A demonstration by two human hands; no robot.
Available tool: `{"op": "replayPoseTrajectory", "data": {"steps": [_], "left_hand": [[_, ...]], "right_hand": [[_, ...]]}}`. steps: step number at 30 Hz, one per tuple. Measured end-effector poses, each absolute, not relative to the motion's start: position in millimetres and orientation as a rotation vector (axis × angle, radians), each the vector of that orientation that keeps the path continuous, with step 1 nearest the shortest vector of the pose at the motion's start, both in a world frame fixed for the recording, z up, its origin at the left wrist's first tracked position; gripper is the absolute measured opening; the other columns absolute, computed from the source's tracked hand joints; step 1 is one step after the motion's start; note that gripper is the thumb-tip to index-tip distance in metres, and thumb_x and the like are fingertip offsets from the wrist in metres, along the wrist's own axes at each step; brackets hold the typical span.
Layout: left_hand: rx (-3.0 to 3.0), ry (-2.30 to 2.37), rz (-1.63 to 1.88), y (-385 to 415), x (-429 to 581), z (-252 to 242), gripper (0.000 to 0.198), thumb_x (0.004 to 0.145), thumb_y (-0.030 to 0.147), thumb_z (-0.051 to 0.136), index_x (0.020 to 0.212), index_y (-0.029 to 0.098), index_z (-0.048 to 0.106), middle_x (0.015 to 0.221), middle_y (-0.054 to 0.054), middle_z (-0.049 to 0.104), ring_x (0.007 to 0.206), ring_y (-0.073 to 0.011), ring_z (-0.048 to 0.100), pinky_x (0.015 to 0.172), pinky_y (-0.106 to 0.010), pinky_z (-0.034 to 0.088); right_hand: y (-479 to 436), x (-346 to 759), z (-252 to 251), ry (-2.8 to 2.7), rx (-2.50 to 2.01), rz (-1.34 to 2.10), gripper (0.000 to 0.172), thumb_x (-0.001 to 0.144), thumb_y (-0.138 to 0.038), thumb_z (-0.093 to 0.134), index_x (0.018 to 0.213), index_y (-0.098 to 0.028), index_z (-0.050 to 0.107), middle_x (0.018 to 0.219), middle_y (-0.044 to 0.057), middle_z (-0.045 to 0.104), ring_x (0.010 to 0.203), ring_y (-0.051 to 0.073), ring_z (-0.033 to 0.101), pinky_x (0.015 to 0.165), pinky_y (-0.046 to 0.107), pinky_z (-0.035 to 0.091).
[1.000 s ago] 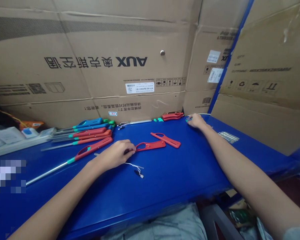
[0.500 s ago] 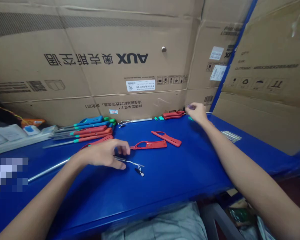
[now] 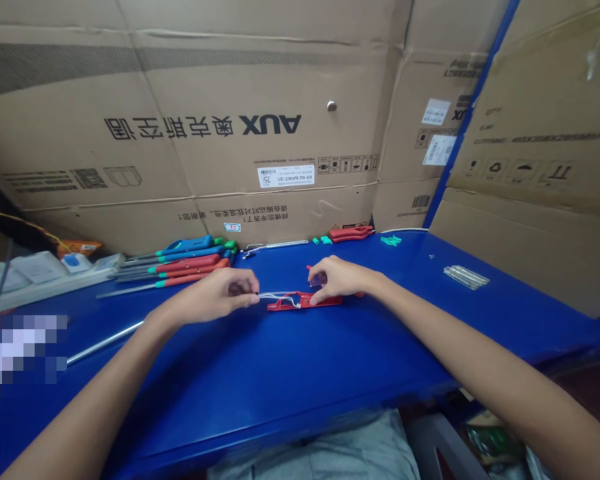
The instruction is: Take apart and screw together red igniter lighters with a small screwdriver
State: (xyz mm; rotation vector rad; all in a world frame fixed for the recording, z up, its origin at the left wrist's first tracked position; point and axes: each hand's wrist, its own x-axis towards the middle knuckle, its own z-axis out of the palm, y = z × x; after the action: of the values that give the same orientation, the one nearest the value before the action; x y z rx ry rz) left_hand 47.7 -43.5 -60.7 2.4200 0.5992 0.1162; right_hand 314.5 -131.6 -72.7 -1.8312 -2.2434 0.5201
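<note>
Red plastic lighter shell (image 3: 305,303), a long flat half-casing with an open loop at one end, lies on the blue workbench (image 3: 260,400). A thin white wire (image 3: 280,295) crosses its left end, curling over the red plastic, and runs into the left hand (image 3: 213,298). That hand's thumb and fingers are closed together just beside the shell. The wire looks pinched between them, though the fingertips hide the exact hold. The right hand (image 3: 341,279) sits over the shell's right half, its thumb and fingers drawn together on a small translucent purple part (image 3: 317,280). A second red plastic shell (image 3: 361,294) lies under that hand, showing only at its ends.

Well left of the first shell lies a bundle of long lighters (image 3: 180,263) with red and blue handles and teal collars. A bare silver metal tube (image 3: 105,343) lies beyond them, near the left forearm. Behind the shell, against the wall, are a slim silver rod (image 3: 275,245), small teal plastic pieces (image 3: 320,240) and a stacked pair of red shells (image 3: 351,233). Further right lie a teal plastic sprue (image 3: 391,240) and a clear packet of metal rods (image 3: 466,277). Flattened cardboard AUX boxes (image 3: 205,127) form the wall behind it all.
</note>
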Motion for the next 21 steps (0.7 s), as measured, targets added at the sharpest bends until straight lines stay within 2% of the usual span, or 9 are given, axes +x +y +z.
{"op": "replayPoseTrajectory", "data": {"steps": [3,6,10,13,15,18,21], "left_hand": [[2.406,0.635,0.337,-43,50,-64,0.031,0.083,0.046,0.054,0.089,0.015,0.057,0.069,0.0,0.06,0.06,-0.0114,0.053,0.055,-0.021,0.041],[2.353,0.653,0.533,-35,63,-69,0.031,0.081,0.045,0.058,0.087,0.015,0.058,0.071,-0.001,0.061,0.063,-0.0118,0.055,0.059,-0.022,0.043],[2.324,0.694,0.61,-10,100,-60,0.022,0.078,0.034,0.064,0.082,0.013,0.061,0.069,-0.003,0.063,0.061,-0.0133,0.057,0.058,-0.023,0.043],[1.921,0.761,0.737,2,136,-46,0.012,0.077,0.019,0.065,0.083,0.01,0.061,0.067,-0.006,0.064,0.059,-0.0147,0.059,0.058,-0.025,0.047],[1.471,0.734,0.931,1,157,-43,0.01,0.079,0.012,0.063,0.087,0.008,0.062,0.077,-0.009,0.067,0.068,-0.0149,0.063,0.066,-0.026,0.05],[0.988,0.724,1.074,-8,182,-52,0.006,0.084,0.01,0.057,0.088,0.009,0.061,0.088,-0.008,0.067,0.074,-0.0124,0.064,0.071,-0.025,0.052],[0.851,0.817,1.104,-13,198,-71,0.005,0.087,0.008,0.052,0.084,0.011,0.055,0.084,-0.006,0.065,0.073,-0.0106,0.064,0.073,-0.027,0.054]], "right_hand": [[-132,318,-66,-2.23,-1.779,0.536,0.045,0.061,-0.048,0.077,0.092,-0.017,0.07,0.086,0.005,0.065,0.074,0.016,0.056,0.06,0.024,0.039],[-131,325,-57,-2.131,-1.79,0.463,0.036,0.066,-0.041,0.075,0.09,-0.014,0.07,0.082,0.005,0.063,0.072,0.014,0.055,0.061,0.023,0.038],[-128,347,-52,-1.909,-1.812,0.376,0.025,0.07,-0.029,0.07,0.086,-0.01,0.068,0.075,0.004,0.06,0.068,0.013,0.051,0.06,0.023,0.037],[-126,364,-56,-1.796,-1.793,0.388,0.022,0.071,-0.029,0.067,0.08,-0.009,0.066,0.073,0.004,0.06,0.068,0.013,0.051,0.061,0.023,0.037],[-124,370,-61,-1.751,-1.774,0.406,0.022,0.072,-0.03,0.066,0.077,-0.008,0.065,0.071,0.004,0.06,0.066,0.012,0.05,0.06,0.023,0.036],[-120,368,-68,-1.711,-1.7,0.406,0.026,0.072,-0.032,0.067,0.079,-0.008,0.066,0.07,0.004,0.059,0.063,0.011,0.048,0.059,0.023,0.035],[-116,362,-73,-1.697,-1.679,0.395,0.03,0.07,-0.034,0.069,0.086,-0.008,0.068,0.069,0.002,0.058,0.061,0.01,0.046,0.058,0.022,0.034]]}}
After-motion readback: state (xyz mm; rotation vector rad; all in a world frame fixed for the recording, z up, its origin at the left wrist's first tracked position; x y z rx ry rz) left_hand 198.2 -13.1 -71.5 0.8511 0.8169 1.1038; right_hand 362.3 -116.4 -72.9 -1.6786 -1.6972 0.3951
